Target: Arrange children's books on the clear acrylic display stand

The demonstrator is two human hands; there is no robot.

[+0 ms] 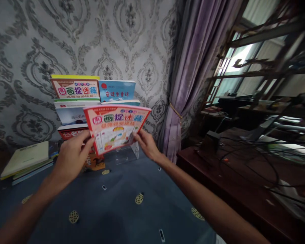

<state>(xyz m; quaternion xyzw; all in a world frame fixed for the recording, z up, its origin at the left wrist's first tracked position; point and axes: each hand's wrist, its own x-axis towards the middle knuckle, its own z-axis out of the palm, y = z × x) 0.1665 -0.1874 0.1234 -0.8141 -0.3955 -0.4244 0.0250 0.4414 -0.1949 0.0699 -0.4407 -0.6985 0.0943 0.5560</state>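
Observation:
Between my two hands is a red and pink children's picture book (117,130), its cover facing me and slightly tilted. My left hand (75,152) pinches its left edge, and my right hand (146,144) grips its lower right edge. Just behind it stands a clear tiered book rack (119,157), partly covered by the book. On the rack's left side, a brown picture book (76,88) stands above a grey-blue book (70,114) and a red book (70,133). A blue storybook (117,90) fills the upper right tier.
A stack of books (27,159) lies at the left on the dark blue patterned cloth (117,210). At the right is a dark red desk (208,169) with tangled black cables (249,159). A purple curtain (190,67) hangs beside the patterned wall (142,40).

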